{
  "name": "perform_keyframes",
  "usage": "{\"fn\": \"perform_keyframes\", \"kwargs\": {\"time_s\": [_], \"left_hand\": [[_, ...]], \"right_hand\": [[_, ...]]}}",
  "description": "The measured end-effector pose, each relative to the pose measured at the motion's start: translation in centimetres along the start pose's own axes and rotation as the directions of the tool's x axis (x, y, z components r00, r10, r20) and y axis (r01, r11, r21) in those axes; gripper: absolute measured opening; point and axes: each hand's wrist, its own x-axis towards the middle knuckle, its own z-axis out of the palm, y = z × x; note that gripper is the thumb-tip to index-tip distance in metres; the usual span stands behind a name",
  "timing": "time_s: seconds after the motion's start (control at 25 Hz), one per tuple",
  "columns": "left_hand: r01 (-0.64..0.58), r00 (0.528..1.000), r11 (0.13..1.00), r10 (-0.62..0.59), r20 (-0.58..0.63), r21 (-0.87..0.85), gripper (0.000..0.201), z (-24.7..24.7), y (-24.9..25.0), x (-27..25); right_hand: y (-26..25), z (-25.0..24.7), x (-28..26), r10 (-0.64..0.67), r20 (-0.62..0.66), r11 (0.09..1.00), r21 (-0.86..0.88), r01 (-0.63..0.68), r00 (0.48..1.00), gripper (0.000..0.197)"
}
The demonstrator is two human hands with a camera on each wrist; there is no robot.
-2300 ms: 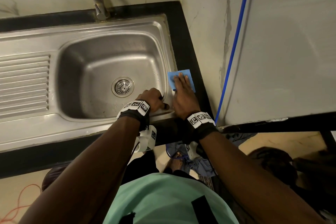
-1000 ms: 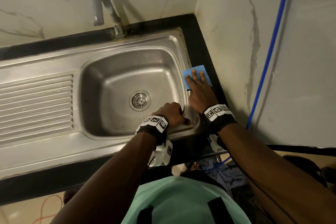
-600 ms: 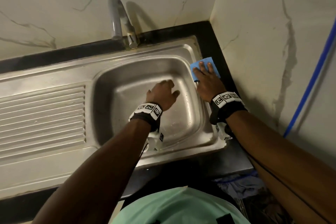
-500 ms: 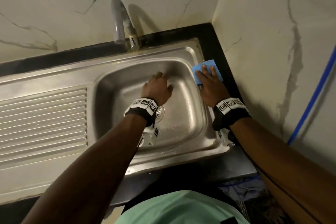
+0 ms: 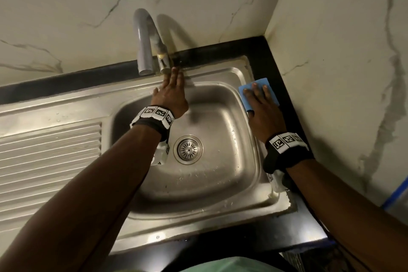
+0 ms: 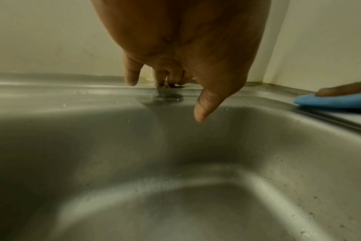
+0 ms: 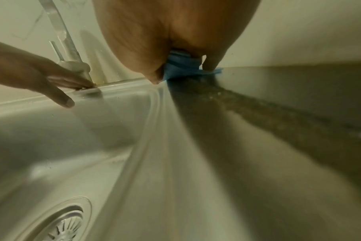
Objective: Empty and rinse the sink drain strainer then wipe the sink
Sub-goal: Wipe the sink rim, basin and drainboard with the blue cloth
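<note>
The drain strainer [image 5: 189, 149] is seated in the drain at the centre of the head view, on the floor of the sink [image 5: 220, 187]. It is round, with radial slots about a central knob, lying flat; being circular, no long axis can be given. In the right wrist view only part of it is seen, cut off at the lower left edge.

The left hand [image 5: 171, 94] is extended to the upper centre of the frame, fingers straight and held together, the fingertips [image 6: 132, 79] touching the back rim of the sink at the base of the faucet [image 5: 144, 40]. Nothing is held in this grip.

The right hand [image 5: 262, 110] is laid flat at the right of the frame, fingers spread and pressing a blue sponge [image 5: 244, 93] onto the sink's right rim, beside the black surface [image 5: 278, 68]. Most of the sponge is hidden under the hand.

Water droplets are noted on the basin floor. A ribbed drainboard [image 5: 48, 157] is seen at the left.

Black-and-white coded markers are carried on both wristbands [image 5: 287, 141]; no readable writing or brand is found. Both wrist views are blurred.
</note>
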Motion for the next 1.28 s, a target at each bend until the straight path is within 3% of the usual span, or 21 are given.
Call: {"fn": "perform_keyframes", "kwargs": {"time_s": [0.36,0.52,0.72,0.92,1.12,1.28], "left_hand": [[0.097,0.994,0.995,-0.098,0.054,0.005,0.108,-0.2,1.3,-0.1],[0.104,0.992,0.995,-0.103,0.074,-0.003,0.105,-1.0,1.5,-0.1],[0.091,0.991,0.996,-0.091,0.099,0.009,0.106,-1.1,1.2,0.0],[0.092,0.990,0.996,-0.092,0.107,0.004,0.106,-1.0,1.0,0.2],[0.086,0.981,0.996,-0.091,0.169,0.034,0.106,-1.3,0.9,0.6],[0.089,0.974,0.995,-0.098,0.203,0.054,0.104,-1.7,0.7,1.1]], "right_hand": [[-0.2,-1.4,3.7,-0.084,0.069,0.995,0.062,0.080,0.994,0.063],[0.1,-0.7,2.0,-0.112,0.057,0.993,-0.018,0.113,0.992,0.066],[-0.8,-1.2,4.8,-0.103,0.099,0.992,-0.069,0.110,0.990,0.064],[-0.4,-0.2,2.0,-0.091,0.073,0.989,-0.111,0.099,0.993,0.068],[-1.1,-1.0,2.9,-0.083,0.092,0.990,-0.109,0.093,0.992,0.066],[-0.9,-0.3,-0.8,-0.121,0.072,0.987,-0.102,0.128,0.990,0.066]]}}
